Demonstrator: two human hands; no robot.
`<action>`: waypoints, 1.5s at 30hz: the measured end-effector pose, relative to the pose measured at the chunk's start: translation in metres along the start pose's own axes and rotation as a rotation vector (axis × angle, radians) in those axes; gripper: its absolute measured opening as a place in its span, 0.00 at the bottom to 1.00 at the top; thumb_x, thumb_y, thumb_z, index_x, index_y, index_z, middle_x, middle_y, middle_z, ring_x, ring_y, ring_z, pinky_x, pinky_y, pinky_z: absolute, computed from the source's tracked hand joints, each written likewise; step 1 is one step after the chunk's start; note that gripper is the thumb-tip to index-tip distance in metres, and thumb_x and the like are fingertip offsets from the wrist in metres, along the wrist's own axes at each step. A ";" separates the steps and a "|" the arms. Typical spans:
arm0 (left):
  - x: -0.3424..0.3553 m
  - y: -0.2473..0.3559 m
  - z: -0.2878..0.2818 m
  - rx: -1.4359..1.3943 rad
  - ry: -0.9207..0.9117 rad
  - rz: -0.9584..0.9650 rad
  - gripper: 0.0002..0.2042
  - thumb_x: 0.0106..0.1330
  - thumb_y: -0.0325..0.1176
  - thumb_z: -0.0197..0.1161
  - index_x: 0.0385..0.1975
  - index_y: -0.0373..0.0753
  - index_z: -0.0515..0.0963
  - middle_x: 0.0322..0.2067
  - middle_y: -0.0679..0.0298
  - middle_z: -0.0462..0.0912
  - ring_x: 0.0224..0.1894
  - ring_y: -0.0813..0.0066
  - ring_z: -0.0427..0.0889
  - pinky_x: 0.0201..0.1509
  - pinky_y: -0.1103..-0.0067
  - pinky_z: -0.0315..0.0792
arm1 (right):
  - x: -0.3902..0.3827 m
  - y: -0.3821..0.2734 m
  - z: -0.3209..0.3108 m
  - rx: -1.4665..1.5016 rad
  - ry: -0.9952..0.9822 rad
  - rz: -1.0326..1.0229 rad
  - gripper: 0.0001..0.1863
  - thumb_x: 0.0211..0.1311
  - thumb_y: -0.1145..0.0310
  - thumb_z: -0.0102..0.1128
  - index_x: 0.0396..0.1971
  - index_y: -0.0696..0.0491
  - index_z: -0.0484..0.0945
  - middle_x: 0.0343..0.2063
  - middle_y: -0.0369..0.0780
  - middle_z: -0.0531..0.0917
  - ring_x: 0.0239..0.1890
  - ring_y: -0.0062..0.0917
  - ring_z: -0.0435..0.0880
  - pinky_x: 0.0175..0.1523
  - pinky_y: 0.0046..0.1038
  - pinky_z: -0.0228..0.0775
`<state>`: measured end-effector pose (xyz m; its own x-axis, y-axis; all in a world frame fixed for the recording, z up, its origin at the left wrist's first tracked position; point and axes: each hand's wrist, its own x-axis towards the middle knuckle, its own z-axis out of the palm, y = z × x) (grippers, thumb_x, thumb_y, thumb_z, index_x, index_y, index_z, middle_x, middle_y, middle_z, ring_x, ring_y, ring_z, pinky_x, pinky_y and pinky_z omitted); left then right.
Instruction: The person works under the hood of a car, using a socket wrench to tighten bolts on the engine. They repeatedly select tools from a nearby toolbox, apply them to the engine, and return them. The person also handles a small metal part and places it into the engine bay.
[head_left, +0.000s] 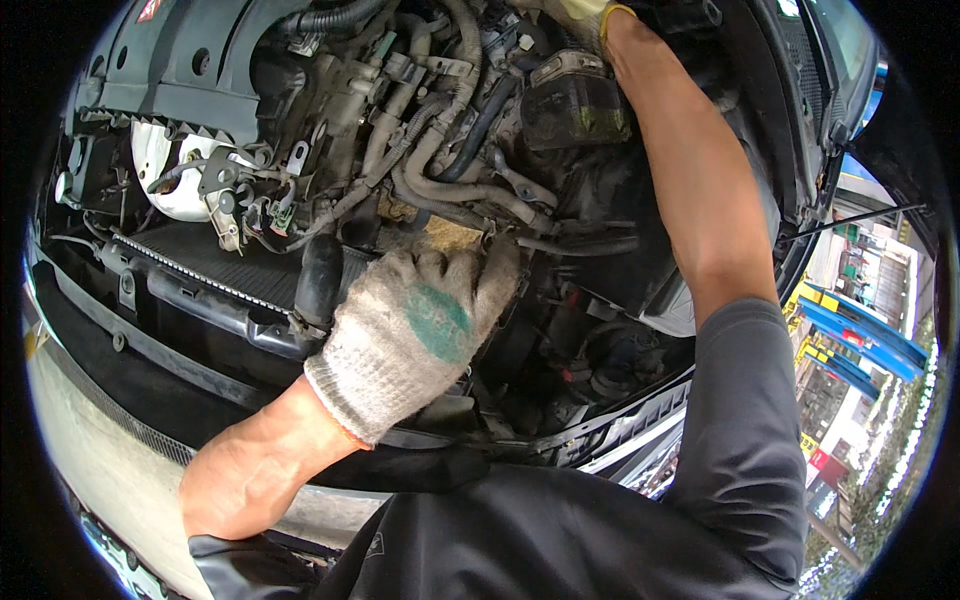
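Observation:
My left hand (425,315), in a pale knit glove with a green print, curls its fingers low in the engine bay among the hoses (430,170). What they grip is hidden. A tan patch (450,232) shows behind the fingertips, and an upright black hose (318,275) stands beside the glove. My right forearm reaches up past a grimy dark housing (572,115); only part of my right hand (588,10), in a yellowish glove, shows at the top edge, its fingers out of sight.
The engine cover (165,65) fills the upper left, above the radiator (215,265). The car's front bumper (95,410) curves along the lower left. A thin support rod (860,219) crosses the right side. Beyond the car stands blue and yellow workshop equipment (860,340).

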<state>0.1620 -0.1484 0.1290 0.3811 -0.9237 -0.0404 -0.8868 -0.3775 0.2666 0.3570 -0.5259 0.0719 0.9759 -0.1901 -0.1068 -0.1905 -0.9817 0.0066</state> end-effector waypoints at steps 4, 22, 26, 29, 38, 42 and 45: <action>0.002 0.001 -0.001 -0.016 -0.010 -0.042 0.35 0.72 0.47 0.71 0.76 0.39 0.73 0.60 0.49 0.85 0.49 0.50 0.86 0.47 0.59 0.82 | 0.008 -0.010 0.005 -0.016 0.009 -0.035 0.24 0.69 0.56 0.79 0.59 0.51 0.88 0.49 0.40 0.91 0.49 0.32 0.90 0.54 0.37 0.86; 0.002 -0.005 0.006 0.004 0.201 0.041 0.27 0.73 0.39 0.61 0.71 0.36 0.78 0.37 0.56 0.86 0.34 0.59 0.87 0.34 0.66 0.80 | 0.008 -0.022 0.012 -0.313 0.174 -0.135 0.24 0.67 0.56 0.80 0.59 0.50 0.88 0.48 0.39 0.91 0.49 0.32 0.90 0.54 0.38 0.87; 0.002 -0.004 0.002 0.039 0.184 0.019 0.28 0.73 0.38 0.62 0.70 0.33 0.78 0.39 0.55 0.88 0.36 0.59 0.89 0.36 0.66 0.81 | 0.011 -0.025 0.014 -0.545 0.310 -0.196 0.24 0.67 0.56 0.80 0.59 0.49 0.87 0.48 0.39 0.91 0.49 0.32 0.90 0.54 0.38 0.87; 0.001 -0.008 0.011 0.013 0.254 0.055 0.27 0.73 0.38 0.62 0.70 0.32 0.78 0.38 0.55 0.88 0.37 0.59 0.90 0.37 0.66 0.81 | 0.007 -0.033 0.015 -0.766 0.441 -0.215 0.24 0.67 0.56 0.81 0.59 0.49 0.87 0.48 0.39 0.91 0.49 0.32 0.90 0.54 0.38 0.87; 0.001 -0.013 0.019 0.085 0.393 0.071 0.28 0.72 0.39 0.65 0.71 0.34 0.79 0.35 0.56 0.87 0.32 0.58 0.89 0.34 0.62 0.81 | 0.009 -0.024 -0.016 -0.612 0.215 -0.138 0.25 0.73 0.57 0.74 0.65 0.50 0.85 0.54 0.40 0.91 0.50 0.34 0.93 0.55 0.42 0.90; 0.001 -0.011 0.020 0.009 0.302 0.089 0.29 0.74 0.42 0.66 0.71 0.33 0.79 0.34 0.55 0.87 0.31 0.57 0.89 0.36 0.61 0.81 | -0.022 0.015 -0.001 0.906 -0.178 0.361 0.24 0.78 0.59 0.70 0.68 0.51 0.83 0.58 0.41 0.91 0.51 0.34 0.94 0.56 0.44 0.92; -0.002 -0.005 0.010 0.067 0.215 0.180 0.31 0.74 0.46 0.68 0.72 0.33 0.78 0.35 0.53 0.88 0.32 0.55 0.90 0.37 0.60 0.82 | -0.072 0.048 0.006 1.487 -0.328 0.550 0.24 0.82 0.60 0.68 0.71 0.52 0.82 0.60 0.42 0.91 0.52 0.35 0.95 0.57 0.46 0.93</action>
<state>0.1631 -0.1454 0.1178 0.2567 -0.9436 0.2091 -0.9577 -0.2192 0.1865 0.2774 -0.5596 0.0743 0.7323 -0.2931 -0.6147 -0.6103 0.1180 -0.7833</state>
